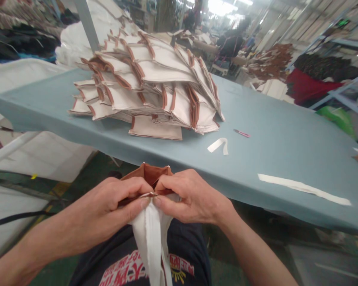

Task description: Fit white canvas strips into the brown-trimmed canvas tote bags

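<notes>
I am seeing both hands, left hand [107,206] and right hand [186,196], pinching a brown-trimmed cream bag [151,222], seemingly its zipper, below the worktop [271,131].

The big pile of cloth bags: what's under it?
The pile lies on the blue-grey table. One flat bag sticks out at the bottom. Anything else beneath is covered.
</notes>
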Demonstrator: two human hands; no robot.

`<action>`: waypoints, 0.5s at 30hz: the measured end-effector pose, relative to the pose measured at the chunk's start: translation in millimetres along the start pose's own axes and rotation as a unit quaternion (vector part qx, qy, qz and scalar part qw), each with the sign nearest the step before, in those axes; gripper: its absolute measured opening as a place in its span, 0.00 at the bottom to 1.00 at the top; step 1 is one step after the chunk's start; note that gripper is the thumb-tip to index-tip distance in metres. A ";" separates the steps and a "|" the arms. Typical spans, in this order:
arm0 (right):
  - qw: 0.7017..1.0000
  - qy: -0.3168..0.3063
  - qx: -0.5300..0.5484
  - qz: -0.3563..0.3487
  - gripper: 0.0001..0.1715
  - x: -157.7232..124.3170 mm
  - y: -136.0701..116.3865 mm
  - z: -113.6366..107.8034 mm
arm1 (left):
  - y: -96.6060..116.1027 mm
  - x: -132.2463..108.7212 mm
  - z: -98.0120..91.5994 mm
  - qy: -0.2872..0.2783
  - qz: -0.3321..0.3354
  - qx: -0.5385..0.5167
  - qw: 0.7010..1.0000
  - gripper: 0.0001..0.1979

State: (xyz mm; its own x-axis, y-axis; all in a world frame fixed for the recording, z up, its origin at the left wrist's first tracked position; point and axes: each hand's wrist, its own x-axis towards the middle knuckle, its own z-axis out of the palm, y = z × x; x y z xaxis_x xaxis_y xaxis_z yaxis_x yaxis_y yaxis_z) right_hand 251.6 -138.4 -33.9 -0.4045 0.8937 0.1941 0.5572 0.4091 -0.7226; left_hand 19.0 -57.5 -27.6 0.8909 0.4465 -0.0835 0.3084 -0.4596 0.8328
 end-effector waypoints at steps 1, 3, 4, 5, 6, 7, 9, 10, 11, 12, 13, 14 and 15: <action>1.000 -0.005 0.002 0.003 0.08 1.5 -0.5 -0.7 | 1.3 0.0 0.9 0.012 -0.005 -0.001 1.000 0.13; 1.000 -0.012 0.011 0.010 0.07 5.0 0.0 -1.1 | 3.2 0.6 2.2 0.039 -0.009 0.000 0.999 0.10; 1.000 -0.011 0.022 0.013 0.07 6.7 1.1 -0.6 | 3.4 1.1 2.7 0.052 -0.007 0.002 0.999 0.09; 0.999 -0.010 0.037 0.019 0.07 8.3 2.7 0.4 | 3.1 1.5 3.1 0.063 -0.002 0.007 0.998 0.09; 0.998 -0.008 0.059 0.025 0.08 9.4 4.7 1.8 | 2.2 1.9 3.6 0.070 0.006 0.016 0.997 0.09; 0.996 -0.004 0.085 0.034 0.09 10.1 7.0 3.7 | 0.9 2.1 4.2 0.074 0.017 0.026 0.997 0.09; 0.988 -0.001 0.144 0.050 0.11 10.0 11.9 8.3 | -3.1 1.4 6.0 0.075 0.043 0.043 0.995 0.09; 0.983 -0.002 0.174 0.057 0.12 9.2 14.3 10.9 | -5.4 0.5 7.3 0.076 0.056 0.048 0.994 0.09; 0.977 -0.004 0.202 0.064 0.13 8.2 16.4 13.4 | -7.8 -0.7 8.7 0.077 0.064 0.050 0.994 0.09; 0.970 -0.009 0.231 0.070 0.14 7.0 18.2 15.9 | -10.2 -2.2 10.2 0.078 0.069 0.051 0.993 0.10; 0.962 -0.013 0.260 0.078 0.15 5.9 19.7 18.2 | -12.5 -3.8 11.6 0.079 0.073 0.053 0.993 0.10; 0.954 -0.018 0.288 0.087 0.16 4.9 20.9 20.5 | -14.6 -5.4 12.9 0.081 0.079 0.056 0.992 0.11; 0.944 -0.021 0.315 0.100 0.18 4.2 21.9 22.5 | -16.5 -6.7 13.9 0.084 0.083 0.059 0.991 0.12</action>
State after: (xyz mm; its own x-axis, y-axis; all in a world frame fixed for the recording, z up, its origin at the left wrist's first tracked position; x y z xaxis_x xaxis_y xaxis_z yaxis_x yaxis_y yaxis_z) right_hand 245.7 -129.9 -63.8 -0.3726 0.9280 -0.0038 0.0887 0.0315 -0.9956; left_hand 12.6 -63.5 -48.4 0.8674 0.4744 0.1500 0.2077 -0.6191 0.7573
